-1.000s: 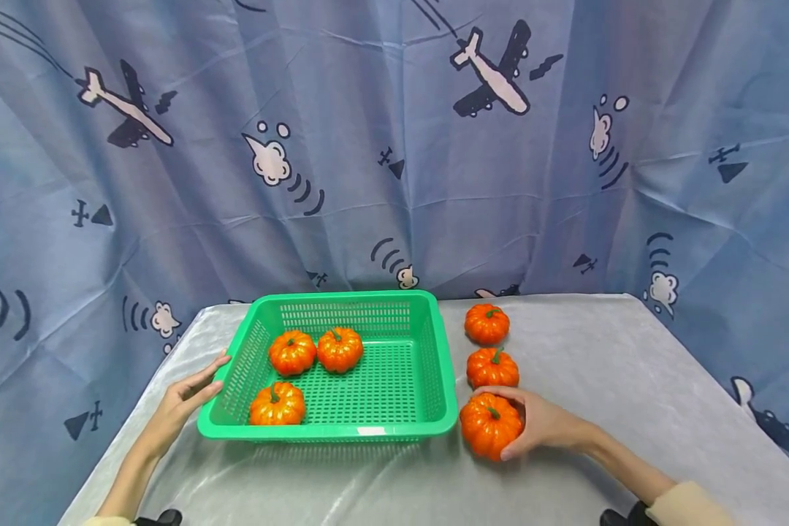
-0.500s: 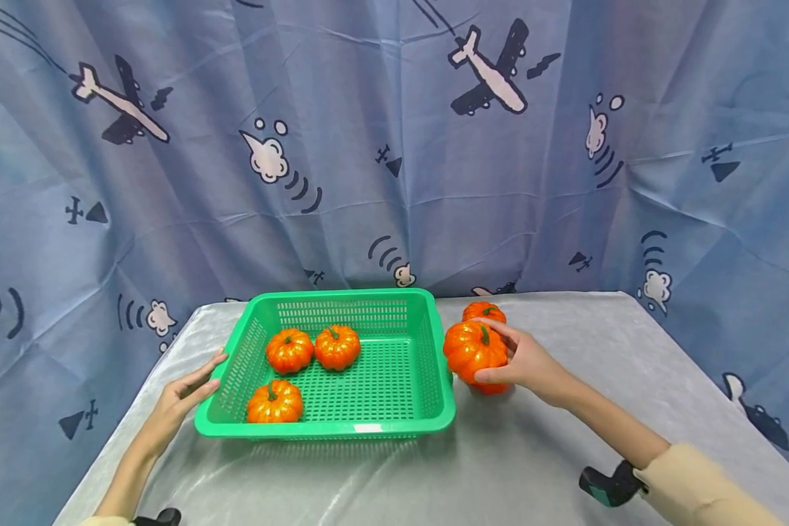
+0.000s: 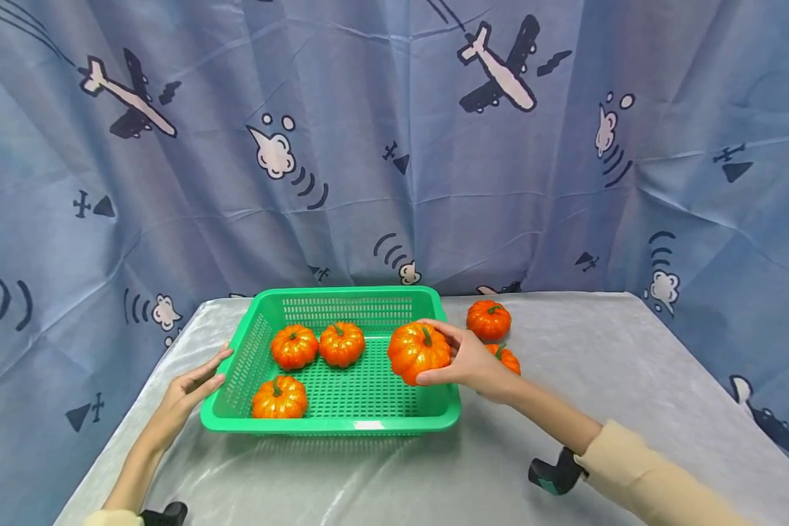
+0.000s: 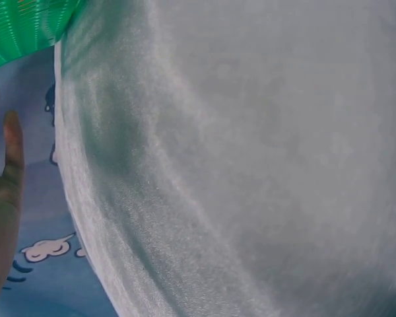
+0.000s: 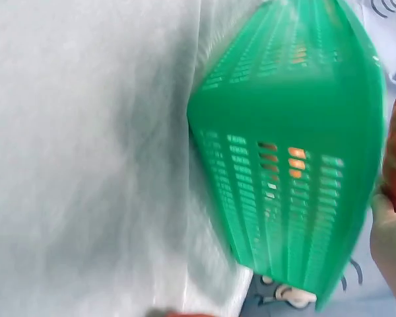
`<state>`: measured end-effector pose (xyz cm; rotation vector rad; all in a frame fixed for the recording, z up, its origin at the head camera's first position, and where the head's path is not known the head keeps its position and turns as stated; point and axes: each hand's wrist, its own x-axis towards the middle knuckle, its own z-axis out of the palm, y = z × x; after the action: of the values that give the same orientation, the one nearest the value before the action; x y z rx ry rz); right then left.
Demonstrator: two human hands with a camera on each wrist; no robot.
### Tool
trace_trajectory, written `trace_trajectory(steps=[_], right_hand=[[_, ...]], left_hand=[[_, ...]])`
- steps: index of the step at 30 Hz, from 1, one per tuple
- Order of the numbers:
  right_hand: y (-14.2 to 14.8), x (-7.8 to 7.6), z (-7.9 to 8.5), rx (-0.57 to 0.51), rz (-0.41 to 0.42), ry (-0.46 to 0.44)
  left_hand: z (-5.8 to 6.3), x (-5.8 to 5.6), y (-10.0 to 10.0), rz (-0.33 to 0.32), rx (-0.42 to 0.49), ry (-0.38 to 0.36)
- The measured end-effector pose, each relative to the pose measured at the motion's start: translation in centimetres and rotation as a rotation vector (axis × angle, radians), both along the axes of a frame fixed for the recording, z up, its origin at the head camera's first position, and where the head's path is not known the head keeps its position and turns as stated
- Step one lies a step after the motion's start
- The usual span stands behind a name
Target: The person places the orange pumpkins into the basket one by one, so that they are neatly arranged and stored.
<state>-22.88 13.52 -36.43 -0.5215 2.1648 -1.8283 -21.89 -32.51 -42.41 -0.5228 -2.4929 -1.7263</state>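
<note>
A blue curtain [image 3: 342, 146] printed with airplanes and clouds hangs behind a table [image 3: 585, 358] covered in pale, shiny cloth. On the table sits a green slatted plastic basket [image 3: 302, 425], in the same place as in the earlier frames. The left hand [image 3: 180, 402] also remains at the basket's left rim, its fingers extended toward it and the thumb set apart; whether they press on the rim, I cannot tell. The right hand [image 3: 476, 365] pinches a glossy orange pumpkin [image 3: 410, 354] between thumb and fingers, its green stem upward. A second ago this pumpkin lay nearest in a row of three to the right of the basket; half a second ago it was lifted by the right rim; now it is over the basket's right part, and the right wrist view shows it above rim level. Three pumpkins lie inside, unmoved: a back pair [image 3: 294, 347] side by side and a front-left pumpkin [image 3: 279, 398]. Two stay on the cloth, a far pumpkin [image 3: 489, 320] and a nearer pumpkin [image 3: 505, 359], partly hidden by the right hand.
</note>
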Motion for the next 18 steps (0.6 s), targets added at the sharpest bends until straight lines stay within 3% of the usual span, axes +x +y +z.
trace_trajectory(steps=[7,14,18], right_hand=[[-2.5,-0.7,-0.5,0.067,0.055,0.056],[-4.8,-1.1,-0.8,0.252,0.051,0.144],[-6.0,-1.3,-1.2,0.348,0.076,0.24]], left_hand=[[0.0,-0.1,0.0,0.001,0.003,0.012],[-0.1,-0.1,0.0,-0.005,0.006,0.007],[-0.1,0.0,0.1,-0.004,0.01,0.016]])
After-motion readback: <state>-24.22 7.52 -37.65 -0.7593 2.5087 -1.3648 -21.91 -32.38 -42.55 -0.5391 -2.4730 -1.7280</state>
